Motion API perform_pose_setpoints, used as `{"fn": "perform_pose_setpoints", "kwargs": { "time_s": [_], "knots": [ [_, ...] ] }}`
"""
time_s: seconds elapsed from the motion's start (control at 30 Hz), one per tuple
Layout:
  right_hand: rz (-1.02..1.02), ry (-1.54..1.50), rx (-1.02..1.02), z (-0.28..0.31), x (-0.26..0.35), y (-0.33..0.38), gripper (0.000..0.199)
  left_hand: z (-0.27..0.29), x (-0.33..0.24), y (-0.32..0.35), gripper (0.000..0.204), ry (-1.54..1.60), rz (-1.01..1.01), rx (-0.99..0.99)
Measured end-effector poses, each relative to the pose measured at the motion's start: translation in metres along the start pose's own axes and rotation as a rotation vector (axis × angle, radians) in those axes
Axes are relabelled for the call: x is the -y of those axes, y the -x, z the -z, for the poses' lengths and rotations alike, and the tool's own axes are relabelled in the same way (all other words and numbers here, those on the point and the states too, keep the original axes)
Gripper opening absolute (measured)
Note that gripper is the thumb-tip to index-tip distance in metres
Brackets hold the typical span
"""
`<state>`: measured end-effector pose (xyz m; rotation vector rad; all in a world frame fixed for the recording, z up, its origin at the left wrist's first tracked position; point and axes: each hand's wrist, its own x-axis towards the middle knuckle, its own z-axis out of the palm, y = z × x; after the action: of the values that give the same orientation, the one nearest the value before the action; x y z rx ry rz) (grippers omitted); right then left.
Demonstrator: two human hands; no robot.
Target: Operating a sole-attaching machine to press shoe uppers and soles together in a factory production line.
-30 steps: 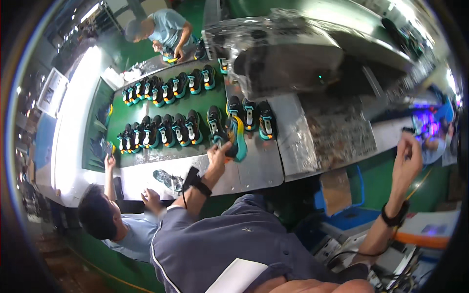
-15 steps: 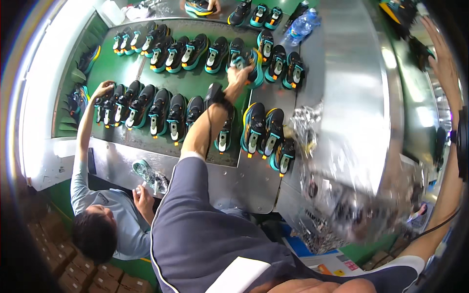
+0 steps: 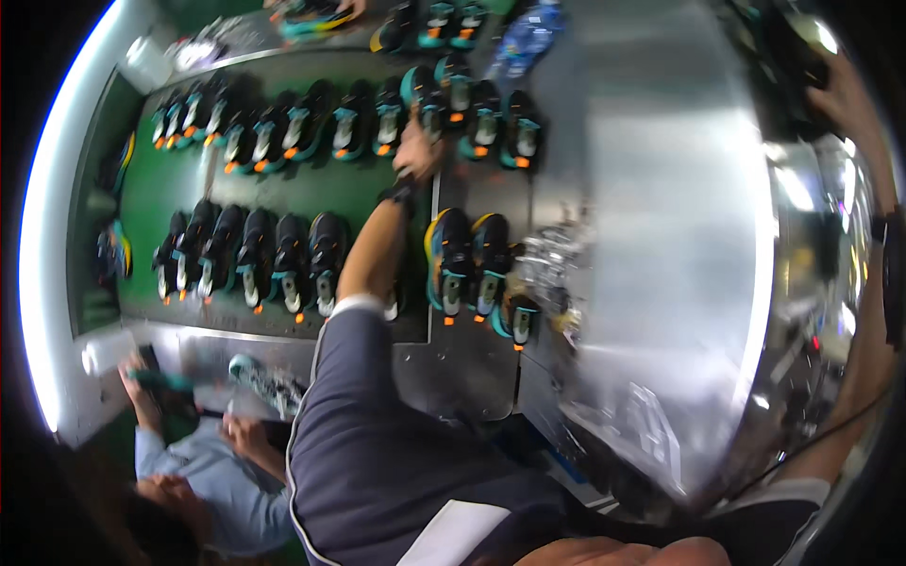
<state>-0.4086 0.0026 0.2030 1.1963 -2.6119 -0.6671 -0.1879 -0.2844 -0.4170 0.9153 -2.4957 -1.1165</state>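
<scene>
My left hand [image 3: 417, 151] reaches across to the far row on the green-topped metal table [image 3: 203, 170]. Its fingers close round the heel end of a black sneaker [image 3: 430, 111] with a teal sole, beside other sneakers [image 3: 484, 118] in that row. At the right rim my right hand [image 3: 845, 99] is smeared by motion against a dark, shoe-like thing [image 3: 783, 80]; its grip is unclear. A nearer row of black sneakers [image 3: 255, 255] runs left of my forearm, and a few more sneakers [image 3: 451, 259] stand to its right.
A co-worker [image 3: 212, 481] in light blue sits at lower left, holding a teal-soled shoe [image 3: 160, 379]. Another person's hands hold a shoe [image 3: 316, 24] at the far edge. A plastic bottle [image 3: 528, 38], clear crumpled wrap [image 3: 557, 259] and a shiny metal surface [image 3: 670, 217] lie rightward.
My left hand has brought the tilted sneaker down into the far row. The view has shifted and blurred. The co-worker's hand has left the near row and now holds a shoe.
</scene>
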Motion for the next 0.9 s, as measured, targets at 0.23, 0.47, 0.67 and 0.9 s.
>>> {"fn": "perform_pose_setpoints", "kwargs": {
  "time_s": [0.23, 0.47, 0.67, 0.9],
  "knots": [
    [-0.044, 0.166, -0.211, 0.021, 0.037, 0.179, 0.049, 0.069, -0.056, 0.254, 0.048, 0.747, 0.016, -0.167],
    [-0.384, 0.003, -0.437, 0.044, 0.013, 0.391, 0.057, 0.117, -0.174, 0.461, 0.033, 1.06, 0.128, 1.011],
    [-0.724, -0.501, -0.652, 0.082, 0.139, 0.586, 0.066, 0.129, -0.313, 0.493, 0.066, 1.144, -0.374, 1.655],
    [-1.215, -0.805, -0.596, 0.053, 0.296, 0.76, 0.063, 0.115, -0.432, 0.635, 0.072, 1.114, -0.652, 1.9]
  ]
}}
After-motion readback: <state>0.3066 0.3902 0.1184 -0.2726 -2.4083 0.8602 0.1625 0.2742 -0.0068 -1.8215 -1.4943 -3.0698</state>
